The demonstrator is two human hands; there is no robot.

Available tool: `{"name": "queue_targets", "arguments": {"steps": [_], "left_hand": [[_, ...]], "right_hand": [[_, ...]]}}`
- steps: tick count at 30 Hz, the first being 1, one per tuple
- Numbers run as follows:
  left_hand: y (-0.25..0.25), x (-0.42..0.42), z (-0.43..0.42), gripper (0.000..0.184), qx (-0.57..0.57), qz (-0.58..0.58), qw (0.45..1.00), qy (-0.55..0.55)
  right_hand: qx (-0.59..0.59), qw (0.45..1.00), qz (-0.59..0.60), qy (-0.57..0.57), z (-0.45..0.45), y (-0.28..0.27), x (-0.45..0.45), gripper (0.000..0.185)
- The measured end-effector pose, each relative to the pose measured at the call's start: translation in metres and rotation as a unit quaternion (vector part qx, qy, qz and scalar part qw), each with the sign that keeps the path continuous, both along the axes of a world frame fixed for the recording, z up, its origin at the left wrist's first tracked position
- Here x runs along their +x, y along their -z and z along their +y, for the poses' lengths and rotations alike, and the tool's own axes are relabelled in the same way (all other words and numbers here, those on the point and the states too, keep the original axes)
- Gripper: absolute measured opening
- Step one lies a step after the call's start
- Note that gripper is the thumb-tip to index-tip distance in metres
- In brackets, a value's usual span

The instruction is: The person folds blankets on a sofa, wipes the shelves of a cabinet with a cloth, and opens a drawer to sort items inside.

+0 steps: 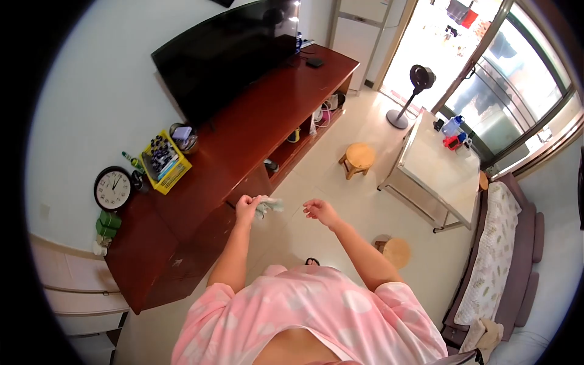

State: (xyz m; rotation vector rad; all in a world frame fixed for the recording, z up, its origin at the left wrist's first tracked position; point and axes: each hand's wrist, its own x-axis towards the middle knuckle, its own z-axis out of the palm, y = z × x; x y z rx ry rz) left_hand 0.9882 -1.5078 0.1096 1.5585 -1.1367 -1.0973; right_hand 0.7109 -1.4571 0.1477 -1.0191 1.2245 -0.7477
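Observation:
A pale green-grey cloth (268,207) hangs from my left hand (246,210), whose fingers are closed around one end of it. That hand is beside the front edge of the reddish-brown wooden TV cabinet (243,146). My right hand (321,211) is raised over the tiled floor, its fingers loosely curled and apart, with nothing in it. A gap separates it from the cloth.
On the cabinet stand a large television (228,58), a yellow basket (167,163) of small bottles and a round clock (113,188). Two wooden stools (360,156), a white table (435,164), a black fan (398,115) and a sofa (517,267) occupy the floor.

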Motion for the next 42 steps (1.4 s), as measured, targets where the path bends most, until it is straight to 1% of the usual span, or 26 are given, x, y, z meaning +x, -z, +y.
{"name": "queue_targets", "arguments": {"steps": [1,4,5,8,11,14,17,18,20,23,25,29,32,33,34,35,37,40,41,42], "left_hand": [[-0.001,-0.022,-0.012,0.037,-0.015,0.023,1.000,0.012],[-0.013,-0.073,-0.050,0.036,-0.024,0.012,0.999,0.044],[-0.020,-0.089,-0.061,0.032,-0.003,0.006,0.998,0.060],[-0.005,-0.128,-0.106,0.033,-0.016,0.018,0.997,0.080],[0.002,-0.170,-0.150,0.030,0.009,0.029,0.994,0.109],[0.028,-0.212,-0.199,0.028,0.019,0.075,0.988,0.134],[0.050,-0.253,-0.244,0.027,0.055,0.087,0.984,0.146],[0.054,-0.263,-0.257,0.027,0.066,0.087,0.983,0.151],[0.059,-0.284,-0.282,0.027,0.059,0.078,0.981,0.168],[0.050,-0.307,-0.317,0.028,0.044,0.075,0.981,0.174],[0.050,-0.320,-0.336,0.028,0.037,0.086,0.981,0.171],[0.044,-0.330,-0.370,0.028,0.004,0.041,0.992,0.117],[0.039,-0.331,-0.379,0.029,-0.002,0.075,0.997,0.037],[0.022,-0.332,-0.374,0.030,0.004,0.076,0.997,0.009],[0.019,-0.334,-0.371,0.031,0.011,0.071,0.997,-0.028],[0.018,-0.331,-0.364,0.031,0.021,0.063,0.996,-0.060],[0.023,-0.328,-0.344,0.032,0.042,0.064,0.990,-0.117],[0.030,-0.310,-0.321,0.033,0.048,0.033,0.984,-0.166],[0.031,-0.300,-0.315,0.033,0.036,0.025,0.978,-0.203],[0.031,-0.290,-0.309,0.033,0.027,0.061,0.968,-0.240]], "right_hand": [[-0.002,1.000,0.001,0.014,-0.010,-0.005,-0.019,0.019],[0.002,0.999,-0.005,0.041,-0.042,-0.011,-0.066,0.018],[0.006,0.999,-0.010,0.052,-0.052,-0.010,-0.078,0.018],[0.021,0.997,-0.007,0.074,-0.082,-0.002,-0.113,0.019],[0.040,0.994,-0.007,0.098,-0.111,0.004,-0.143,0.019],[0.058,0.992,0.010,0.109,-0.146,0.029,-0.181,0.019],[0.116,0.982,0.021,0.145,-0.181,0.031,-0.214,0.019],[0.112,0.982,0.031,0.146,-0.195,0.033,-0.224,0.019],[0.101,0.983,0.044,0.150,-0.218,0.035,-0.243,0.019],[0.095,0.982,0.032,0.158,-0.253,0.025,-0.259,0.018],[0.092,0.986,0.016,0.140,-0.274,0.025,-0.269,0.019],[0.060,0.996,-0.018,0.061,-0.328,0.044,-0.302,0.018],[0.074,0.996,0.041,-0.004,-0.379,0.033,-0.317,0.022],[0.060,0.997,0.034,-0.035,-0.397,0.028,-0.323,0.022],[0.047,0.997,0.025,-0.063,-0.413,0.024,-0.326,0.022],[0.038,0.995,0.011,-0.088,-0.425,0.022,-0.323,0.022],[0.036,0.991,0.036,-0.122,-0.447,0.023,-0.313,0.022],[0.026,0.979,0.051,-0.194,-0.479,0.019,-0.284,0.023],[0.027,0.973,0.051,-0.221,-0.483,0.020,-0.269,0.023],[0.021,0.968,0.052,-0.246,-0.487,0.026,-0.253,0.024]]}}
